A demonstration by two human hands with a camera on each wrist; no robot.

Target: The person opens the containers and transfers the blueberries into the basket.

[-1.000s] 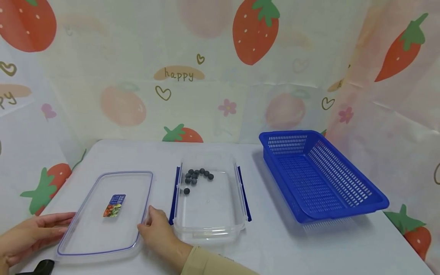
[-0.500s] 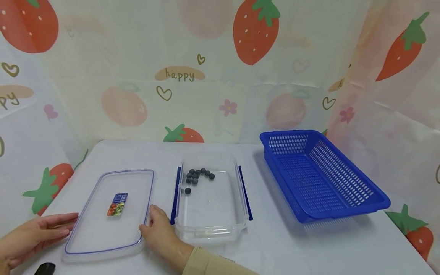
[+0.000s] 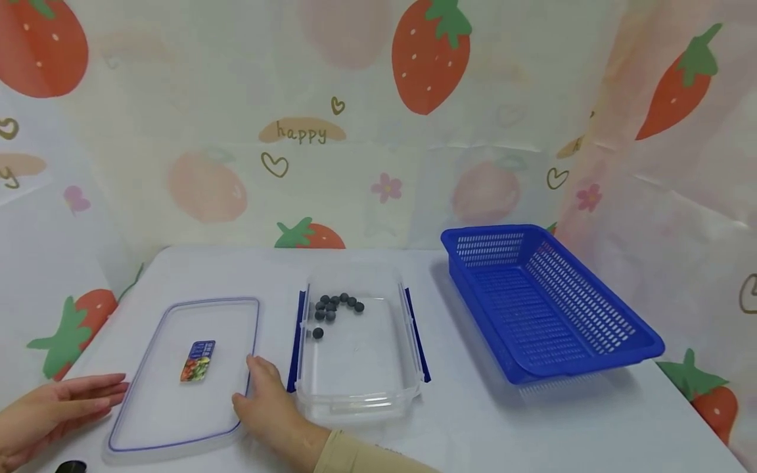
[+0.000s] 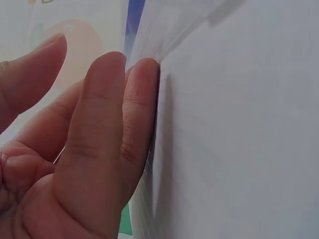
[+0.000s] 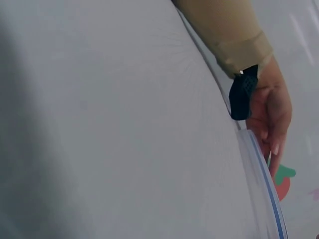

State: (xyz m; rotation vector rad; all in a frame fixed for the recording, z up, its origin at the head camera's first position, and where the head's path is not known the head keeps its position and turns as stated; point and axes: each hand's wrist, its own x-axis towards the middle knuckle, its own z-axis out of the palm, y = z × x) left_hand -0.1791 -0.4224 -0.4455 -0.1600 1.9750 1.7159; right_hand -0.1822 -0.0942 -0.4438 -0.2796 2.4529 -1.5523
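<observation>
A clear lid (image 3: 171, 414) with a blue-purple seal line and a small printed label (image 3: 198, 360) lies on the left of the table. My left hand (image 3: 62, 410) is beside its left edge, fingers extended, fingertips right at the rim. At the lid's right edge is my right hand (image 3: 275, 407), its thumb over the rim and its fingers along the side. To the right stands a clear plastic food container (image 3: 361, 368) with dark blue side flaps. Several dark round balls, like blueberries (image 3: 330, 316), lie in its left and back part.
A blue perforated basket (image 3: 532, 315) stands on the right of the white table (image 3: 467, 420). A black object (image 3: 72, 467) shows at the bottom left edge. Strawberry-printed sheeting (image 3: 355, 197) closes off the back and sides.
The head view has shifted a little. My left fingertips have drawn slightly away from the lid's left edge. My right hand stays at the lid's right edge.
</observation>
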